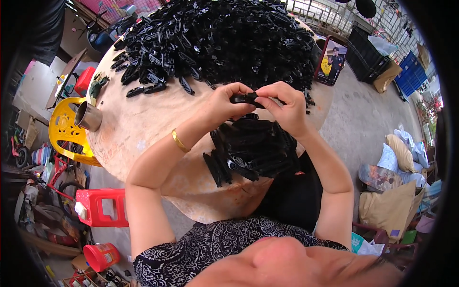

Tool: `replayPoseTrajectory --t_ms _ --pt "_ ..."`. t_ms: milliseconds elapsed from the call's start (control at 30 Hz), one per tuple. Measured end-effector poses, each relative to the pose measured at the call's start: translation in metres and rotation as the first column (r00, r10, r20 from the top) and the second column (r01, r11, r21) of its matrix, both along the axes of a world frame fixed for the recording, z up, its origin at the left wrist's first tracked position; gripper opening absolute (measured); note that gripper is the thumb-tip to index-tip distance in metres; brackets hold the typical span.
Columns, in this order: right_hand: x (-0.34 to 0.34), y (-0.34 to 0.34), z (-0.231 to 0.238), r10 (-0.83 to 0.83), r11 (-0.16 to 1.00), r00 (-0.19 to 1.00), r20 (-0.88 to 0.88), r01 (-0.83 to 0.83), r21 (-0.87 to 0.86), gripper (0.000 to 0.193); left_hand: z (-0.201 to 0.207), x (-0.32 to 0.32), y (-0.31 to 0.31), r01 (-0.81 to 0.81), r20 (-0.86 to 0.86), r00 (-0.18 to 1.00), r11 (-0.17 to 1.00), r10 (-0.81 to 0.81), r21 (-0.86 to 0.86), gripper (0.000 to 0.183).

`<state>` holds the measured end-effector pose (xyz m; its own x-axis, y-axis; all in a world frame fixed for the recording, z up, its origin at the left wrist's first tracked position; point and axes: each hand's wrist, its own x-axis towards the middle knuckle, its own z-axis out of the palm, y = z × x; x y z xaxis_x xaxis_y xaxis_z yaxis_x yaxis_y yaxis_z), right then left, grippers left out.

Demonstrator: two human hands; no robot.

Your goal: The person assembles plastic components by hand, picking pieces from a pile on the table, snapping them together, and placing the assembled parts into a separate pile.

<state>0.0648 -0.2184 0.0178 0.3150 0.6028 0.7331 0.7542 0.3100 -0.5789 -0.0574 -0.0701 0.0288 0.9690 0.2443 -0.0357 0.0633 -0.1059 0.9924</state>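
Over the round table [119, 119], my left hand [227, 101] is closed round a small, dark, elongated black plastic part [244, 98]. My right hand [286, 103] pinches the part's right end between thumb and fingertips. Just below my hands, a neat stack of long black plastic parts [260, 146] lies near the table's front edge. Beyond my hands, a big loose heap of similar black parts [215, 43] covers the far side. The exact kind of part is too small and dark to tell.
A phone [331, 61] with a lit screen stands at the heap's right. On the left are a metal cup [89, 116], a yellow plastic chair [64, 125], a red stool [101, 207] and a red bucket [101, 257]. Bags and a paper sack [389, 208] lie on the right floor.
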Motion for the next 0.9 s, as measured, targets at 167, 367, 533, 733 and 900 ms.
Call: replayPoseTrajectory --t_ms 167,367,533,733,900 --pt "-0.001 0.001 0.002 -0.004 1.000 0.998 0.067 0.002 0.026 0.013 0.000 0.000 -0.002 0.015 0.003 1.000 1.000 -0.015 -0.012 0.024" --pt "0.001 -0.003 0.008 -0.017 1.000 0.959 0.282 0.016 0.005 0.013 0.004 -0.002 0.001 0.036 -0.040 0.998 0.997 -0.039 -0.061 0.028" --pt "0.005 -0.006 0.009 0.001 1.000 0.934 0.357 0.002 -0.007 0.015 0.002 0.000 0.008 0.053 -0.080 0.993 0.934 -0.086 -0.354 0.029" --pt "-0.008 -0.004 0.011 -0.091 0.978 0.966 -0.240 0.040 -0.207 0.017 0.009 -0.003 0.001 -0.003 0.122 0.993 1.000 0.005 -0.017 0.034" --pt "0.001 -0.010 0.022 -0.033 0.865 0.949 -0.314 -0.130 -0.485 0.028 0.012 -0.008 -0.008 -0.155 0.311 0.950 0.859 -0.005 0.487 0.040"
